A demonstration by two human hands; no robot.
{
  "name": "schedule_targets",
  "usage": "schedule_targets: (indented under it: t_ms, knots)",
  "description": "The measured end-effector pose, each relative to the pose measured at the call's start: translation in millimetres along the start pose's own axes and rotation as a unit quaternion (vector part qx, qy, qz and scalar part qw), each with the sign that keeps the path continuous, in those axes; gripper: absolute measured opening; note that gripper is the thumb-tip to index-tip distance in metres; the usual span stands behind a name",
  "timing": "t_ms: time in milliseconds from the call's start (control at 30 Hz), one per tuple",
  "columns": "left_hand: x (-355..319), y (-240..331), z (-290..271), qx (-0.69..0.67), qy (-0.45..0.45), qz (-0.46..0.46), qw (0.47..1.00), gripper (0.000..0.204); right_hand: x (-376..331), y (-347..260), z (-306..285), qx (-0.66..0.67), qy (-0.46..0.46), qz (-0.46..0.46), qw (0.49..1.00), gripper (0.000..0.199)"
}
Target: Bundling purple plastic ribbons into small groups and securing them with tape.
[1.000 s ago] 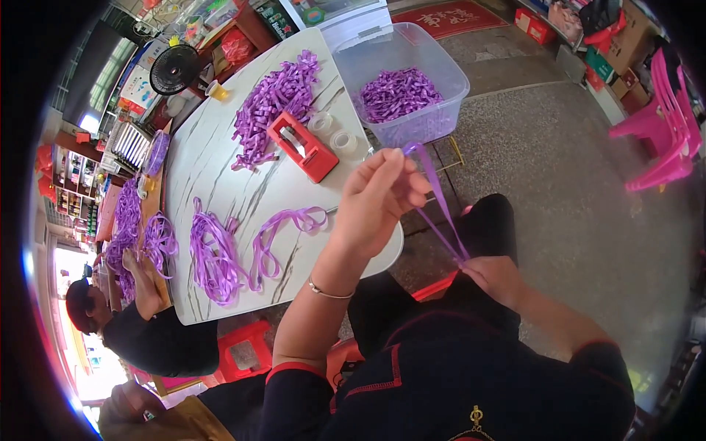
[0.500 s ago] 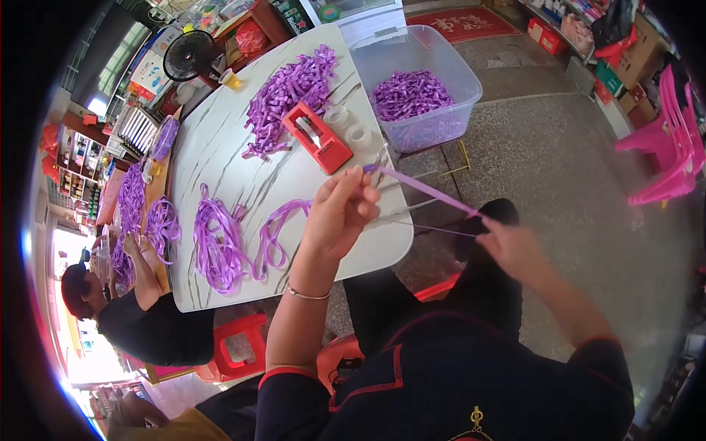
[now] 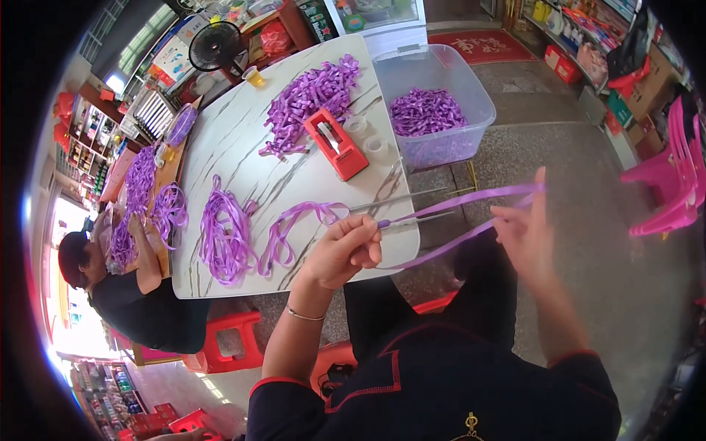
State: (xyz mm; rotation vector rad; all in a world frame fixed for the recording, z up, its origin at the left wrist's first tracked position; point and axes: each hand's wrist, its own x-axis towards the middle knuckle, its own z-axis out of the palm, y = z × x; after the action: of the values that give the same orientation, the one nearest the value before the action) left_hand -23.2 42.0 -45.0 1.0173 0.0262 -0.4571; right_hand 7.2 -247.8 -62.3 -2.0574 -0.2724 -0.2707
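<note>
1. Far left, a co-worker (image 3: pixel 132 287) sits among long purple ribbons (image 3: pixel 140 180), apparently unsorted.
2. On the marbled counter (image 3: pixel 228 147), a bundle of loops (image 3: pixel 224 242) lies slack beside a loose strand (image 3: pixel 273 239); both look left to do.
3. Behind them, a heap of short pieces (image 3: pixel 312 103) seems already made up, beside a red tape dispenser (image 3: pixel 347 158).
4. Over the counter's near edge, the left hand (image 3: pixel 346 248) pinches one ribbon loop (image 3: pixel 471 196) by its darker end.
5. The clear bin (image 3: pixel 460 73) holds many more short purple pieces (image 3: pixel 426 112), likely finished.
6. Rightmost, the blurred right hand (image 3: pixel 526 235) stretches the loop around a raised finger; whether it also pinches, I cannot tell. This piece appears unfinished.
</note>
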Motion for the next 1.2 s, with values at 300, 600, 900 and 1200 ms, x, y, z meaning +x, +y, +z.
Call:
schedule_targets:
  t_ms: [300,600,900,1200]
  knots:
    - [2.9,3.6,16.3,0.001,0.015,-0.021,1.000,0.020,8.2,-17.9,-20.7,0.043,0.037,-0.073,0.996,0.096]
    - [16.5,0.8,34.4,-0.001,-0.037,-0.043,0.998,0.021,16.4,-3.9,1.1,0.216,-0.101,-0.121,0.963,0.131]
    - [19.7,7.4,49.5,0.060,-0.068,-0.061,0.994,0.020,19.3,-41.8,20.9,0.187,-0.152,-0.185,0.953,0.040]
    - [19.0,5.5,54.4,0.336,-0.073,0.083,0.935,0.013,15.5,-50.7,25.5,0.164,-0.144,-0.095,0.971,0.003]
